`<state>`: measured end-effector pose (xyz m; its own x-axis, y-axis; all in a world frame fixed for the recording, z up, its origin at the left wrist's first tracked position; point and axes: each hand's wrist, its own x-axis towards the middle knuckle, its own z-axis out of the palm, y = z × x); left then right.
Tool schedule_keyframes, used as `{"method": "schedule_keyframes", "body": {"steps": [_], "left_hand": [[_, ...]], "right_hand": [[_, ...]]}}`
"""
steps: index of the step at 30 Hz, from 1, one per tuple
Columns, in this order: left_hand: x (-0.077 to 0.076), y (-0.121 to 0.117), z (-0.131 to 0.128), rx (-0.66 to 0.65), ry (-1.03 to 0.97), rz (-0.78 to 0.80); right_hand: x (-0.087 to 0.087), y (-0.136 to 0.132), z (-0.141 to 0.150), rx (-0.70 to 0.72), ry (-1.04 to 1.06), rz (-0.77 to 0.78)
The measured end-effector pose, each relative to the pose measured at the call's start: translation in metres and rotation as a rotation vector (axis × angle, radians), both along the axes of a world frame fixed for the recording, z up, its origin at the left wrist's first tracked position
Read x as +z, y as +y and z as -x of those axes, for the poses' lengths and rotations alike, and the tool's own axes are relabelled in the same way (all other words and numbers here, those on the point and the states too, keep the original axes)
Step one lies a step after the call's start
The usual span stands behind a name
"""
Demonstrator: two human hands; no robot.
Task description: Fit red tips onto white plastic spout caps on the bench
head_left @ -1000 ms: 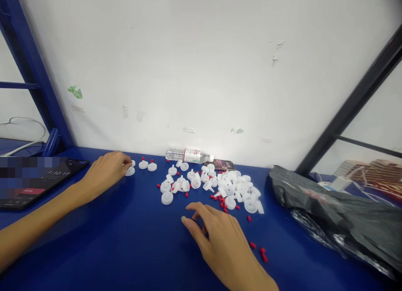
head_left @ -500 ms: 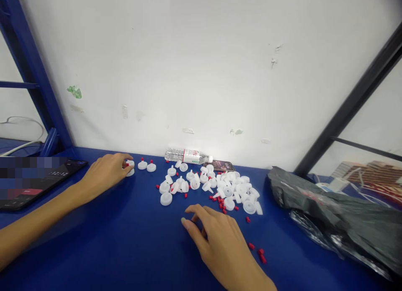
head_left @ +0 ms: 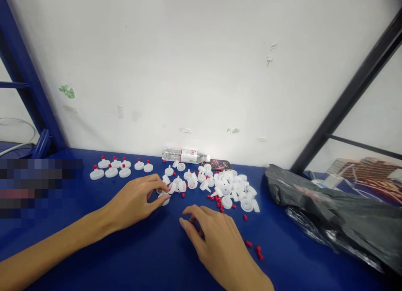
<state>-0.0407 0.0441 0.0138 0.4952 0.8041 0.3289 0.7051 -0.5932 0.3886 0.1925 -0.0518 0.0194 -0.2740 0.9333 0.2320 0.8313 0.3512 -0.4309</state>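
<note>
My left hand (head_left: pixel 138 201) reaches to the near left edge of a loose pile. Its thumb and forefinger close around the top of a white spout cap (head_left: pixel 164 200), which is partly hidden by the fingers. My right hand (head_left: pixel 216 236) hovers over the table nearer to me, thumb and forefinger apart, with nothing visible between them. Beyond it lie many white spout caps (head_left: pixel 226 203) in a heap, with small red tips (head_left: pixel 219 204) scattered among them. At the left, several white caps with red tips fitted (head_left: pixel 124 171) stand upright in rows.
A clear plastic bottle (head_left: pixel 188 156) lies against the wall, beside a phone (head_left: pixel 221 164). Dark plastic bags (head_left: pixel 329 211) cover the right side of the blue table (head_left: pixel 135 257). A few red tips (head_left: pixel 258 251) lie right of my right hand. The far left is blurred out by pixelation.
My left hand has left a red-tipped cap standing at the left and moved right to a white spout cap beside the pile. My right hand has barely moved.
</note>
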Motion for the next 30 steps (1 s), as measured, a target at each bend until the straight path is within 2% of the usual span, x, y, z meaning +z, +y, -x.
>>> {"method": "schedule_keyframes", "body": {"steps": [6,11,13,15,18,20,24,30], "left_hand": [[0.011,-0.007,-0.003,0.005,-0.078,0.156],[0.018,-0.031,-0.020,-0.088,-0.274,0.542],[0.017,-0.036,-0.024,-0.123,-0.321,0.603],[0.017,-0.032,-0.021,-0.081,-0.306,0.474],[0.019,-0.013,-0.005,0.100,-0.162,0.101],[0.020,0.003,0.010,0.191,-0.086,0.002],[0.017,0.028,0.032,0.185,-0.026,0.084],[0.002,0.040,0.038,0.057,0.031,0.219]], "right_hand": [[-0.005,0.000,-0.001,-0.026,0.015,-0.006],[-0.005,-0.001,0.000,-0.017,0.029,0.001],[-0.003,-0.001,0.000,0.015,0.009,0.013],[-0.001,-0.001,0.000,0.017,-0.006,0.012],[-0.002,-0.001,0.000,-0.008,-0.014,-0.010],[-0.003,-0.001,0.000,-0.004,-0.013,-0.010],[-0.003,-0.001,0.000,-0.009,-0.024,-0.004],[-0.003,0.000,0.000,-0.013,-0.037,-0.009]]}}
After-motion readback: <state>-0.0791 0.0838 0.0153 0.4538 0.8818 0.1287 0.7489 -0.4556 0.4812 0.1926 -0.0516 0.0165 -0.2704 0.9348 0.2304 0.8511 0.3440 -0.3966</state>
